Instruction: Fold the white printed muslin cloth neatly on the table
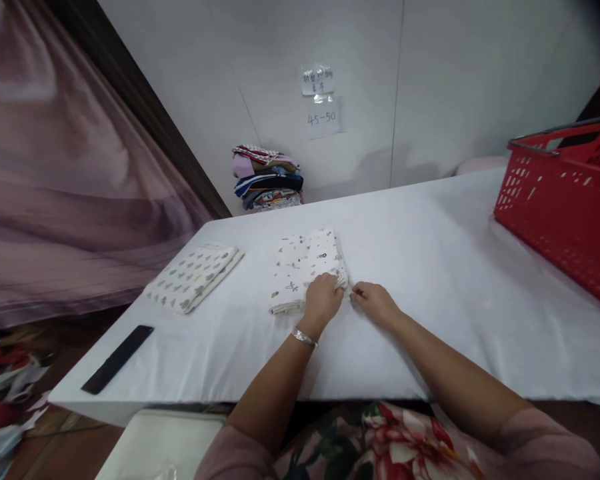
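Note:
A folded white cloth with small printed figures (305, 263) lies on the white table (430, 267) in front of me. My left hand (323, 299) rests on its near right corner with the fingers curled onto the fabric. Just to the right of that corner, my right hand (375, 301) lies on the table with its fingers pinched together at the cloth's edge. A second folded cloth with grey-green prints (194, 277) lies further left, away from both hands.
A red plastic basket (565, 200) stands at the table's right end. A black flat bar (117, 359) lies near the left front corner. A stack of folded clothes (267, 177) sits by the wall behind the table. A purple curtain (55, 167) hangs at left.

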`<state>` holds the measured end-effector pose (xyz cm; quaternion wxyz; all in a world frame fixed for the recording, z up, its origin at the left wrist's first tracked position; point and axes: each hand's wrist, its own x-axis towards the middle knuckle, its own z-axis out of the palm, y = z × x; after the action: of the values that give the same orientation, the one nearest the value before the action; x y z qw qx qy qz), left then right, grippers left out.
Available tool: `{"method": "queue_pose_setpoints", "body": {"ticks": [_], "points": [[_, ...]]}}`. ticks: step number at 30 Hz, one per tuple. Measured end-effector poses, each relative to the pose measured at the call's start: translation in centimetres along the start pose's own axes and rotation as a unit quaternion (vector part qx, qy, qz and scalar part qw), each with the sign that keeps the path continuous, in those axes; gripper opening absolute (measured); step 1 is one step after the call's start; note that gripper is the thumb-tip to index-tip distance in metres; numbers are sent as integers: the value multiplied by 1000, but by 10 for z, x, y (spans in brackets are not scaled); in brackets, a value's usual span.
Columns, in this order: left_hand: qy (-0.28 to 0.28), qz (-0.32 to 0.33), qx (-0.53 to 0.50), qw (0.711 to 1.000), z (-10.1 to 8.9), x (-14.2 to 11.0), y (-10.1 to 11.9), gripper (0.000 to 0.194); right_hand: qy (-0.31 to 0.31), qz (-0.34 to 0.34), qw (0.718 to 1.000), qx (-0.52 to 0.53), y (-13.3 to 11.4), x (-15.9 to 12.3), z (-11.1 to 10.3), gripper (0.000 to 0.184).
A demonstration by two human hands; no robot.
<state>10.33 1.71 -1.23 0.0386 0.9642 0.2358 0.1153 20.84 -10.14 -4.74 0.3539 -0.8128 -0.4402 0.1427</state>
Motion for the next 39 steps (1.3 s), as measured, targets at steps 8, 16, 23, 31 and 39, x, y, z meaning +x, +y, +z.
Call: {"method": "queue_pose_setpoints", "body": {"ticks": [8,16,23,31,39], "points": [[10,-22,-15,1000,-15,4,-5,8,0,110,938,328,-2,4,15,19],[12,14,20,1000,-7,-1,0,8,65,74,913,397,-3,11,17,19],[25,9,-12,1000,1,-12,10,16,31,90,877,472,-3,11,15,34],[6,8,3,1000,-15,-2,-2,12,84,44,942,322,1,7,9,22],[-5,5,32,999,-40,9,-14,14,-3,38,992,-118,-14,0,9,23]]}}
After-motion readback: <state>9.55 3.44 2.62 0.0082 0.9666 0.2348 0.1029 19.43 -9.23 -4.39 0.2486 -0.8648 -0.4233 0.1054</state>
